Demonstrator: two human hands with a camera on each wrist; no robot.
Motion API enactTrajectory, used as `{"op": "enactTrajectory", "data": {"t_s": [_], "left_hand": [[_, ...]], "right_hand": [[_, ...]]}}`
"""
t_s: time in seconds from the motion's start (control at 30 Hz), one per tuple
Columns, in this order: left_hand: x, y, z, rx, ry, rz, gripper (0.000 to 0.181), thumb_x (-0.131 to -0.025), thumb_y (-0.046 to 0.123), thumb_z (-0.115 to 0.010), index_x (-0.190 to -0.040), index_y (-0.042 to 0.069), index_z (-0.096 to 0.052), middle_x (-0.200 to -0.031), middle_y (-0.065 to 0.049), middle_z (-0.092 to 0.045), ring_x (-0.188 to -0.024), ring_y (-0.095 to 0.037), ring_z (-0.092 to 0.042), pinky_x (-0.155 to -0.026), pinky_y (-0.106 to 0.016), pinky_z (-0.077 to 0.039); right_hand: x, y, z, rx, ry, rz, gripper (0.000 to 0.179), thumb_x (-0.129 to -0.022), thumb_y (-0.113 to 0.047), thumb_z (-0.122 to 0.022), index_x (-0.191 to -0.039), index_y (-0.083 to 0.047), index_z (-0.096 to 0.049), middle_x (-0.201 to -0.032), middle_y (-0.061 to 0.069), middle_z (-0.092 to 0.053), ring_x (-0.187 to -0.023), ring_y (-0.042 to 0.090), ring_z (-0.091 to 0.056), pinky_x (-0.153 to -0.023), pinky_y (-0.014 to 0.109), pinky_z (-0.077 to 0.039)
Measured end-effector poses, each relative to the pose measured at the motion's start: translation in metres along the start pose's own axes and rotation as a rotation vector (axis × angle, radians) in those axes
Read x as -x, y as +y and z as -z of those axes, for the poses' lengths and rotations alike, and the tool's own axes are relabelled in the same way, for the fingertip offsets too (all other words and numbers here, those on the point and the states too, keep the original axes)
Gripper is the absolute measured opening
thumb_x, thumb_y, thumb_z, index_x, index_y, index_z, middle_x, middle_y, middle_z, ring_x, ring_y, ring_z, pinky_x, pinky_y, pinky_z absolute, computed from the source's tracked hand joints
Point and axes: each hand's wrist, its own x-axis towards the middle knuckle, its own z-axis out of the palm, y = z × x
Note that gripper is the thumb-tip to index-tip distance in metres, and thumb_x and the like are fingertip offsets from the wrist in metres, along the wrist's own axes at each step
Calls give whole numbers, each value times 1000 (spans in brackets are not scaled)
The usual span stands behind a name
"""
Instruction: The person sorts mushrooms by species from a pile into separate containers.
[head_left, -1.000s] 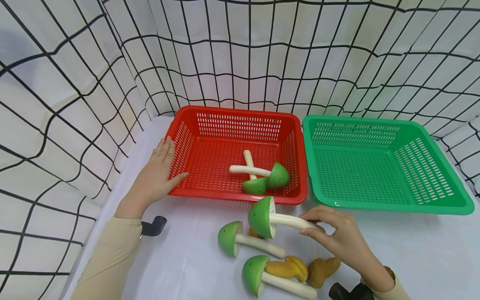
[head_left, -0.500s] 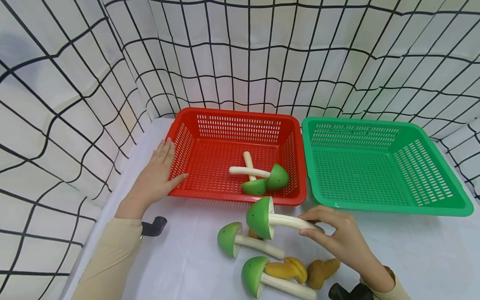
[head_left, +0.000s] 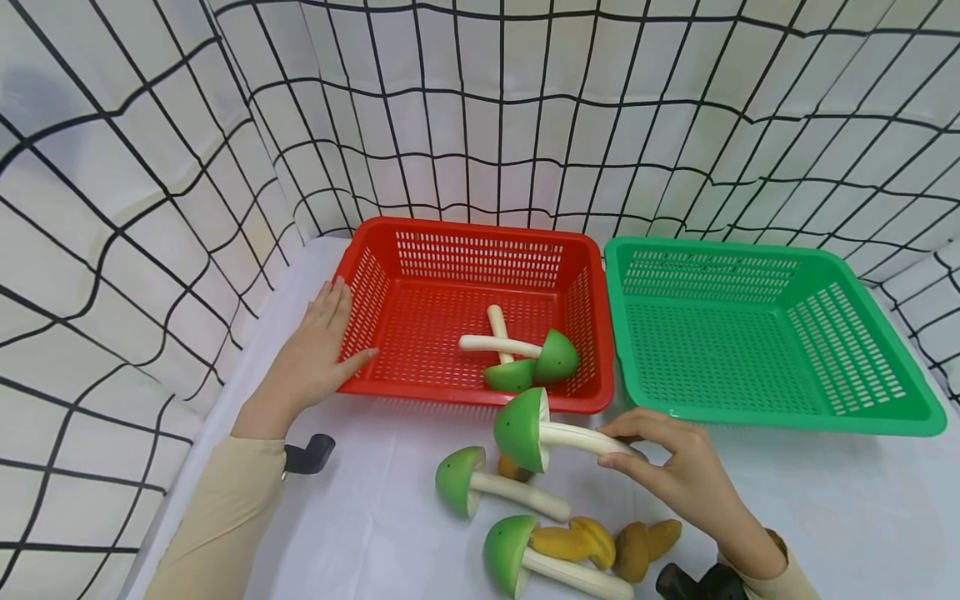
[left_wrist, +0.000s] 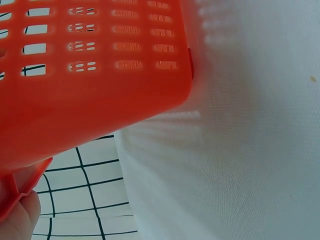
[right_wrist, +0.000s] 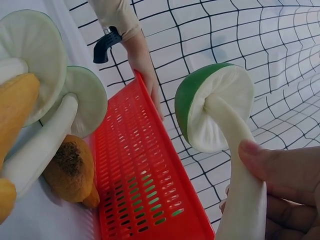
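Observation:
My right hand (head_left: 678, 467) pinches the pale stem of a toy mushroom (head_left: 521, 429) with a green domed cap. The mushroom is held nearly level, cap to the left, just in front of the red basket (head_left: 442, 389). In the right wrist view, thumb and fingers close on the stem below the white underside of the cap (right_wrist: 227, 100). My left hand (head_left: 307, 358) rests on the red basket's left rim, fingers straight and thumb reaching over the edge. Two green-capped mushrooms (head_left: 557, 357) lie crossed inside that basket, at its right.
On the white cloth lie two more green-capped mushrooms (head_left: 453, 483), a yellow mushroom-like piece (head_left: 573, 540) and a brown one (head_left: 633, 550). Another brown piece (head_left: 512, 468) is partly hidden under the held mushroom. A green basket (head_left: 757, 414) stands right of the red one; black netting surrounds the back.
Both hands stay almost where they were. The held mushroom has risen very slightly in the head view, and the whole scene has shifted a little downward.

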Motion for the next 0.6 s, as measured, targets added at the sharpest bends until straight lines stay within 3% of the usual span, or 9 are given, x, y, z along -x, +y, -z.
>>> {"op": "enactTrajectory", "data": {"t_s": [0.6], "left_hand": [[0,3,2,-5,5,-3,86,-93,38,-54,-143,-16,-9,-152,-30,-4,-141,-40,1,-114,-50,-9]], "right_hand": [[-17,3,1,3,30,10,36,-64,6,-80,-96,-8,-72,-92,3,-68,-77,8,-59,-63,16,-48]]}}
